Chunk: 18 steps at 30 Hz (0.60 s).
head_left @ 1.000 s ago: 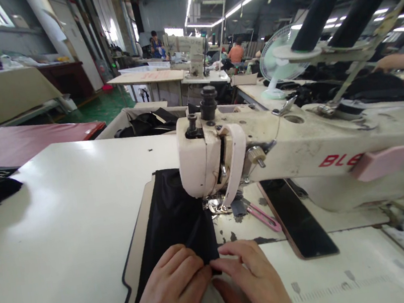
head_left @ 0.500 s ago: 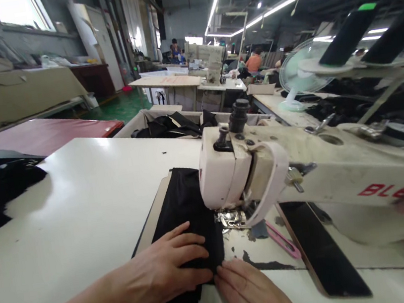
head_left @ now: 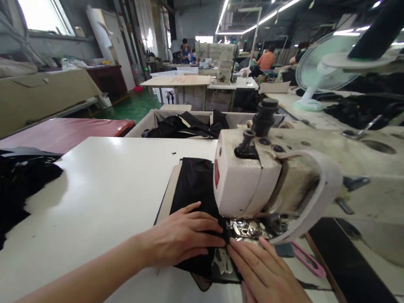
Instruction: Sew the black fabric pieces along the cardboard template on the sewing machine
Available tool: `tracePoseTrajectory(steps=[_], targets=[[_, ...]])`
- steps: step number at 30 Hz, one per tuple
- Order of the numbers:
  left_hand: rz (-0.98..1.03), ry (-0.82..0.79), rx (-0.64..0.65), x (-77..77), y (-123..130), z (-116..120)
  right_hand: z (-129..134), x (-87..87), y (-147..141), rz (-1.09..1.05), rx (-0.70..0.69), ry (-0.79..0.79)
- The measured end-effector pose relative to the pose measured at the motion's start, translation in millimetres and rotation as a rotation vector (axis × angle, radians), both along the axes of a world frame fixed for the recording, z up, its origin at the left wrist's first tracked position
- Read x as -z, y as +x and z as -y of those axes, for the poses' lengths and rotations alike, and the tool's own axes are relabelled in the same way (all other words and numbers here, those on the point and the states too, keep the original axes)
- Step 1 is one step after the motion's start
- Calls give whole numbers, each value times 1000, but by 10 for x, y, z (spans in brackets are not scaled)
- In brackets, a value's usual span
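Note:
Black fabric (head_left: 195, 182) lies on the white table at the left of the sewing machine (head_left: 246, 175), its right edge by the metal presser foot (head_left: 248, 227). A beige layer (head_left: 167, 199) shows along its left side. My left hand (head_left: 185, 234) rests palm down on the fabric, fingers stretched toward the presser foot. Just in front of the foot, my right hand (head_left: 264, 273) lies flat with its fingers extended, fingertips at the fabric's near right edge. Part of the fabric is hidden under my left hand and the machine head.
A pink thread snipper (head_left: 309, 259) and a long dark panel (head_left: 356, 260) lie right of the needle area. Black cloth (head_left: 5, 194) is heaped at the table's left. Behind stands a bin (head_left: 141, 125) of black scraps. A green fan (head_left: 321, 62) and thread cones (head_left: 383, 28) are at right.
The fabric has moved forward along the presser foot, and both hands have moved forward with it. The view has shifted left, so the machine appears farther right.

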State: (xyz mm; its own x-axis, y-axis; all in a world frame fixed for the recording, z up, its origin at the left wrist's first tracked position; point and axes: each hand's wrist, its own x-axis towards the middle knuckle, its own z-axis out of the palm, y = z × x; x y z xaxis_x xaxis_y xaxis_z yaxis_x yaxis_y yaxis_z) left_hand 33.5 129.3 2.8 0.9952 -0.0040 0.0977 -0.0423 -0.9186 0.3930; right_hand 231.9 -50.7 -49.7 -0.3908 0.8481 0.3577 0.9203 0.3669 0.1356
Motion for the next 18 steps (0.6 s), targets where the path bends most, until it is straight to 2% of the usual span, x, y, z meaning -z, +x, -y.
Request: tracePoseTrajectory(steps=[9, 12, 14, 16, 18], targets=[[43, 48, -131, 64, 116, -227, 24, -23, -45, -62, 22, -67], [63, 49, -262, 85, 92, -252, 53, -30, -60, -182, 2, -84], [79, 52, -381, 61, 51, -153, 121, -37, -71, -475, 11, -138], [66, 52, -455, 19, -6, 66, 226, -43, -92, -1033, -8, -253], [25, 41, -485, -3, -71, 356, 341, -40, -143, -1679, -72, -488]])
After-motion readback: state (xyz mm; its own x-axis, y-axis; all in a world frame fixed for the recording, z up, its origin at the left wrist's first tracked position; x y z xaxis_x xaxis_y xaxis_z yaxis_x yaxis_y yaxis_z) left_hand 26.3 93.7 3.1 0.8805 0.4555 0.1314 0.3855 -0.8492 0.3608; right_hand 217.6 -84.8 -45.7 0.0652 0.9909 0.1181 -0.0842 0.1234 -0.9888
